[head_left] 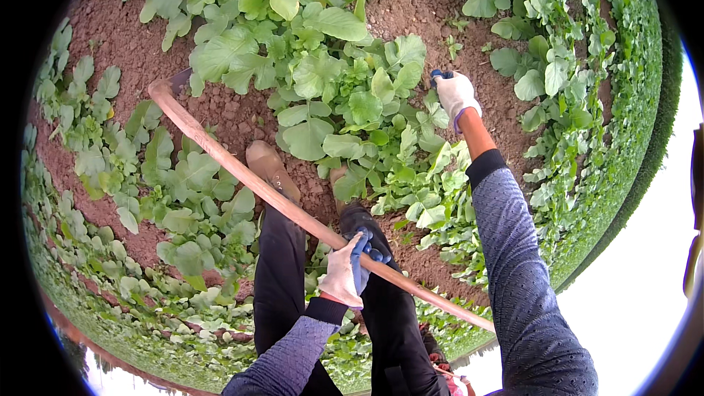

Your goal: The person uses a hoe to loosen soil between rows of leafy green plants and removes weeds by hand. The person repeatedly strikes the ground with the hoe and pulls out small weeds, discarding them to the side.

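Wooden, the hoe slants across in front of our legs, our left hand wrapped around its shaft. Our right hand is curled beside the leafy plants; whether it grips anything, we cannot tell. Holding the hoe steady should keep its blade from nicking leaves.

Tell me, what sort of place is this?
Most likely a vegetable field outdoors: broad-leaved green plants grow thickly out of bare brown soil, and the person's gloved left hand grips a long wooden-handled hoe.
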